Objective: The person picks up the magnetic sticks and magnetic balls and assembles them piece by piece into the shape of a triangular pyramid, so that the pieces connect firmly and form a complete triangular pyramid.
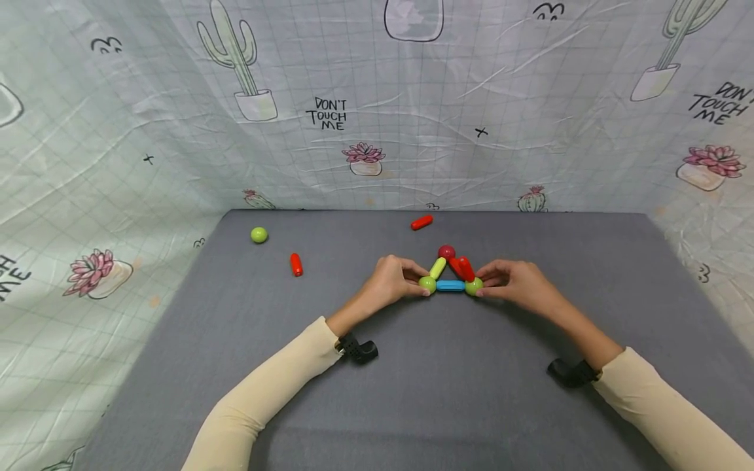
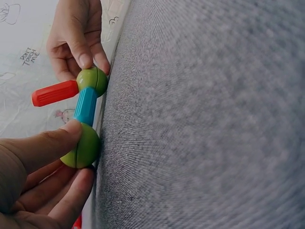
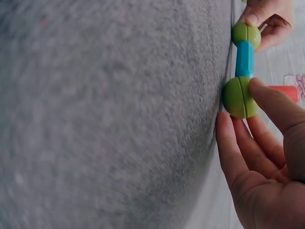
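A triangle of toy rods and balls lies on the table. My left hand (image 1: 396, 280) pinches its left green ball (image 1: 427, 284) between thumb and fingers. On the other side my right hand (image 1: 520, 281) grips the right green ball (image 1: 474, 286) the same way. A ribbed blue rod (image 1: 450, 286) joins these two balls. From the left ball a yellow-green rod (image 1: 438, 268) runs back to a red ball (image 1: 446, 252). One red rod (image 1: 454, 265) lies between the red ball and the right ball. Another red rod (image 2: 55, 93) sticks up from the right ball in the left wrist view.
A loose red rod (image 1: 421, 222) lies behind the triangle near the table's back edge. Further left are another red rod (image 1: 296, 265) and a green ball (image 1: 259, 235). A printed cloth (image 1: 436, 98) hangs behind the grey table (image 1: 448, 392).
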Demonstrator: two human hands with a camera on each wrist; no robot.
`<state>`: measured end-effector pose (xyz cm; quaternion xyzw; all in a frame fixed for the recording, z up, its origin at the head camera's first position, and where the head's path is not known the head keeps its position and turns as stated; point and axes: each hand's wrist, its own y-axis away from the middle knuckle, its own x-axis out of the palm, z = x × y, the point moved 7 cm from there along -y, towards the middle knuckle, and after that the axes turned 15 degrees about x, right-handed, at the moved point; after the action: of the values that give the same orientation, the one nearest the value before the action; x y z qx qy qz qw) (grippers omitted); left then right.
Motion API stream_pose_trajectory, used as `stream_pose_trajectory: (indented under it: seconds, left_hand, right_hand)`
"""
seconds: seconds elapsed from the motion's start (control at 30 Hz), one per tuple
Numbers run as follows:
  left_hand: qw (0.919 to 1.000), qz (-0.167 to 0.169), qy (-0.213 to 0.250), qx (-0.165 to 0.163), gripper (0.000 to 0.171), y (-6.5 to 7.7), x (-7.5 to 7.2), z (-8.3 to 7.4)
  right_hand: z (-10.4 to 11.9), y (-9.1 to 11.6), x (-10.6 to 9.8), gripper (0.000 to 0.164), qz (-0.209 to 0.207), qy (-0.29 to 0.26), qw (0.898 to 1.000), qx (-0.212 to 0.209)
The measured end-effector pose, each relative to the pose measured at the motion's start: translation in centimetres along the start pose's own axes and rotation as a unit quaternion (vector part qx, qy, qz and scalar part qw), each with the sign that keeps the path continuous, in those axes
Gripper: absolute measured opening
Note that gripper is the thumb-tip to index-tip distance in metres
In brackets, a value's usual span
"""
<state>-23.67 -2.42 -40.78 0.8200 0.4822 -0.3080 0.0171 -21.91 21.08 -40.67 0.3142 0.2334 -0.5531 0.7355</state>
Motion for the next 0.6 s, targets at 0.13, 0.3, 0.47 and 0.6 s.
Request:
stream_pose_trajectory:
  seconds: [0.13,0.3,0.47,0.6]
  left_hand:
    - [1.0000,0.001,-0.004,0.003,0.028,-0.1,0.1,-0.2]
    - [0.9997,0.022,-0.007,0.012,0.026,-0.2,0.1,-0.4]
    - [0.9969,0.051,-0.036,0.049,0.018,-0.6,-0.1,-0.5]
    - [0.9934,0.058,-0.064,0.076,0.015,-1.2,-0.7,-0.4]
  right_hand:
    - [0.0,-0.1,0.2,0.037,-0.006,0.001,1.000,0.004]
    - [0.2,-0.2,0.2,0.036,-0.011,0.000,1.000,0.006]
    - [0.4,-0.3,0.1,0.030,-0.012,0.001,1.000,0.004]
    - [0.4,-0.3,0.0,0.027,-0.008,0.004,1.000,0.003]
